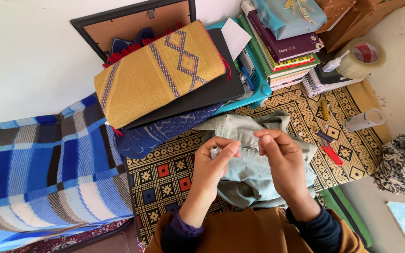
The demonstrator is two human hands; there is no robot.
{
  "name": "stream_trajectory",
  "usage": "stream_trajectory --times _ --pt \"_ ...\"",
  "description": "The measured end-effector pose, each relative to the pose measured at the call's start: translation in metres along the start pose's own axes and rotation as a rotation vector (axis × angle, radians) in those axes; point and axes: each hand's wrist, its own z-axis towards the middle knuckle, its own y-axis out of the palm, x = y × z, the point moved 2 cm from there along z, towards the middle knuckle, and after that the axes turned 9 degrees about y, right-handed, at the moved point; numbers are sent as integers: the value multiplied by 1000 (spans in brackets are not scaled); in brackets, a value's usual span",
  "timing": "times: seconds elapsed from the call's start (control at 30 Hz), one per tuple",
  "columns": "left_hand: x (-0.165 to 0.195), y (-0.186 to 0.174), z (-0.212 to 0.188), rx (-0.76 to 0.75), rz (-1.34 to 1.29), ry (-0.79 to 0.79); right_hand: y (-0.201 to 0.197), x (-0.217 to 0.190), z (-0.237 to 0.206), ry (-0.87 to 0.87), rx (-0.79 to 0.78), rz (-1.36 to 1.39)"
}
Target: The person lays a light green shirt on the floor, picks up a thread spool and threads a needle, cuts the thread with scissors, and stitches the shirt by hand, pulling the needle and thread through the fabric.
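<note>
My left hand (214, 166) grips a small white spool of thread (214, 152) between thumb and fingers. Close beside it, my right hand (280, 161) has its fingertips pinched together, seemingly on a thread end or a needle too fine to make out. Both hands hover over a crumpled pale green garment (249, 145) lying on a patterned yellow-and-black mat (165, 180). Dark sleeves and a brown top show at the bottom edge.
A yellow woven cushion (160, 70) lies on a dark board behind. Stacked books (287, 51), a tape roll (362, 58), a white bottle (364, 119), a red tool (332, 154) and a blue striped blanket (43, 173) surround the mat.
</note>
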Motion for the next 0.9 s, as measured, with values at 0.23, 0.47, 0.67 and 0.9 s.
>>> stream_trajectory --times 0.23,0.47,0.67,0.9 --pt "0 2 -1 23 51 79 0 12 -3 143 -59 367" --pt "-1 2 -3 14 39 108 7 14 -8 183 -110 344" --pt "3 3 -5 13 69 149 11 9 -12 39 -75 -55" --pt "9 3 -7 31 -67 134 11 0 -13 -11 -28 -36"
